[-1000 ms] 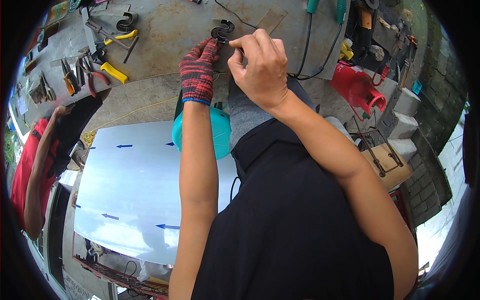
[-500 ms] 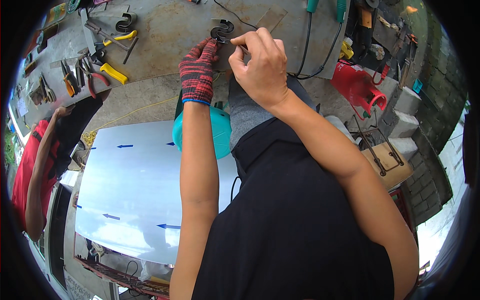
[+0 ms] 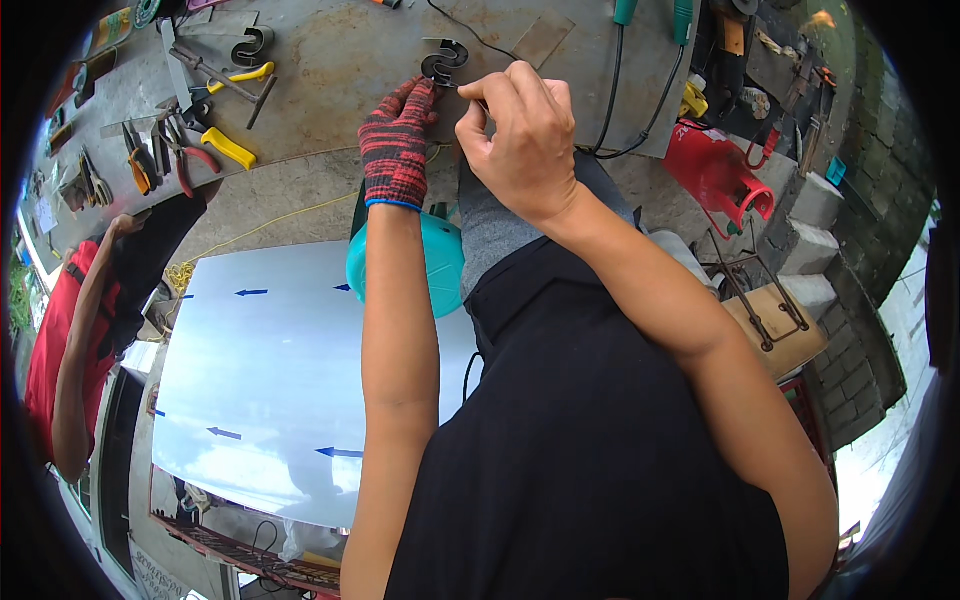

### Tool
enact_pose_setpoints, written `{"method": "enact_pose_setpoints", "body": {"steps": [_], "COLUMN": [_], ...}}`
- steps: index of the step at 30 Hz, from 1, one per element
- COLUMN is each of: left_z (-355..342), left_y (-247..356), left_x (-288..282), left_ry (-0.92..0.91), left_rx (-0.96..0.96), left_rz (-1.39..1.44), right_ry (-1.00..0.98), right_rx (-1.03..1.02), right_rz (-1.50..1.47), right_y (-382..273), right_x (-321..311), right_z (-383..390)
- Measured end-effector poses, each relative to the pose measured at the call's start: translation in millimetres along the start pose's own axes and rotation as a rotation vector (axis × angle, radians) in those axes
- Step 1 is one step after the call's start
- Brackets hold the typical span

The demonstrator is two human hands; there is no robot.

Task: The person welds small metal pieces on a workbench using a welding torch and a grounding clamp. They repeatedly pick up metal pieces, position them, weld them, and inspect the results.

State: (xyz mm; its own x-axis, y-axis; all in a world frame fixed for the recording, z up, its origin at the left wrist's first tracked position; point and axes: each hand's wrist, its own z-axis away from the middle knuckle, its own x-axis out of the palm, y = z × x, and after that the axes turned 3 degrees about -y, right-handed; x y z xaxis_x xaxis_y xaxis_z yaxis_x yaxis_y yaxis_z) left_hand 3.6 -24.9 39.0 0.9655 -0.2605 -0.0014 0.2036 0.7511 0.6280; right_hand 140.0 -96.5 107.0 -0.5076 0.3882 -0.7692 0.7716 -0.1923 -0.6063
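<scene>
A dark S-shaped metal piece (image 3: 445, 62) with a pale rim stands on the metal worktable (image 3: 330, 110). My left hand (image 3: 397, 135), in a red and black knit glove with a blue cuff, has its fingertips closed on the near end of this piece. Just right of it, my bare right hand (image 3: 522, 140) is in a pinch, thumb and forefinger close to the same end. A thin, rod-like thing is in that pinch; most of it is hidden by the fingers. A second S-shaped piece (image 3: 252, 46) lies farther left.
Left on the table lie pliers (image 3: 138, 165), a yellow-handled tool (image 3: 230, 148) and a T-handled clamp (image 3: 225, 75). Green-handled cables (image 3: 684, 25) hang over the right edge near a red machine (image 3: 705, 165). A turquoise stool (image 3: 445, 270) is below; another person's arm (image 3: 75, 340) shows at left.
My right hand has turned slightly and its fingers have shifted a little at the near end of the S-shaped piece. My left hand keeps its place.
</scene>
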Motion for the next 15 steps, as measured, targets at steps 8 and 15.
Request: {"method": "enact_pose_setpoints", "body": {"steps": [8,15], "left_z": [1.0,1.8], "left_y": [1.6,1.9], "left_x": [1.0,0.8], "left_ry": [0.004,0.013], "left_rx": [-0.005,0.008], "left_rz": [0.019,0.003], "right_ry": [-0.002,0.005], "right_rx": [-0.017,-0.016], "right_rz": [0.014,-0.015], "right_y": [1.4,0.0], "right_x": [2.3,-4.0], "right_z": [-1.9,-4.2]}}
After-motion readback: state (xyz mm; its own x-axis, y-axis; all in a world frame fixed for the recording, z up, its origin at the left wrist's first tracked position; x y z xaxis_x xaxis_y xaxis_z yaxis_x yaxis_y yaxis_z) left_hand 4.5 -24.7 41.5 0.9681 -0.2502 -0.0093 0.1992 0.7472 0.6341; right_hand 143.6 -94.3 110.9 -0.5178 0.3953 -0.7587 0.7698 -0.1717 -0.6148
